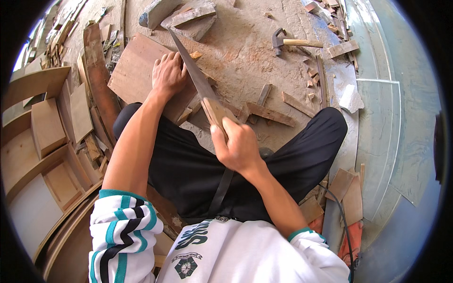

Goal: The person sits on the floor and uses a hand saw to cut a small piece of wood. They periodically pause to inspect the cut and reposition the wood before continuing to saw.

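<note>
My right hand (238, 146) is wrapped round the wooden handle of a handsaw (192, 69), whose blade points away from me and to the left. The blade runs along the right edge of a plywood board (134, 63); whether its teeth are in the wood I cannot tell. On top of that board rests my left hand (169, 73), palm down with the fingers stretched forward, close to the blade. The board's near end lies by my left knee, and its far end leans toward a stone block (196, 21).
A claw hammer (295, 42) lies on the floor at the far right. Wood offcuts (271, 113) are scattered between my knees. Wooden frames and panels (47, 127) crowd the left side. A white stone chunk (351, 98) sits by the glass-like sheet (382, 108) on the right.
</note>
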Demonstrator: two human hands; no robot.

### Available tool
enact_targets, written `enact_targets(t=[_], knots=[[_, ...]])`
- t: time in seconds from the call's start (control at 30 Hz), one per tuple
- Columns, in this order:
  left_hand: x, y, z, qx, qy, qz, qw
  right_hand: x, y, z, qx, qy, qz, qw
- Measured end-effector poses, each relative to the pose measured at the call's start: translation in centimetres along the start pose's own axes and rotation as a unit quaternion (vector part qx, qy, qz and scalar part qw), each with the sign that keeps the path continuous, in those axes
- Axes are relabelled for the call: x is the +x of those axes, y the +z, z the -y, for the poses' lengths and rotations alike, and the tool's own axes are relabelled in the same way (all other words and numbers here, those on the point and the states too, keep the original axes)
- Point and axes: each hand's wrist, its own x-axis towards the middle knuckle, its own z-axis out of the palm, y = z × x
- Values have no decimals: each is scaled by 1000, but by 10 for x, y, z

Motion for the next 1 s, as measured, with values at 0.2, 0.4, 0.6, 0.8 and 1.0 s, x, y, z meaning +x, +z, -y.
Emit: enact_targets(t=[0.2,0.4,0.6,0.8,1.0], knots=[[-3,-4,1,3,0,-4,1000,-19,-12,1,21,-12,0,1000],[4,-1,-2,7,0,26,1000,12,7,-12,13,-34,-24,999],[-1,-3,1,-14,2,2,1000,-19,-4,-10,34,-38,-14,999],[0,-1,0,-3,-6,15,1000,4,-1,-15,7,-42,-6,999],[-1,-6,0,-6,21,3,1000,-2,-5,-15,-5,-21,11,1000]])
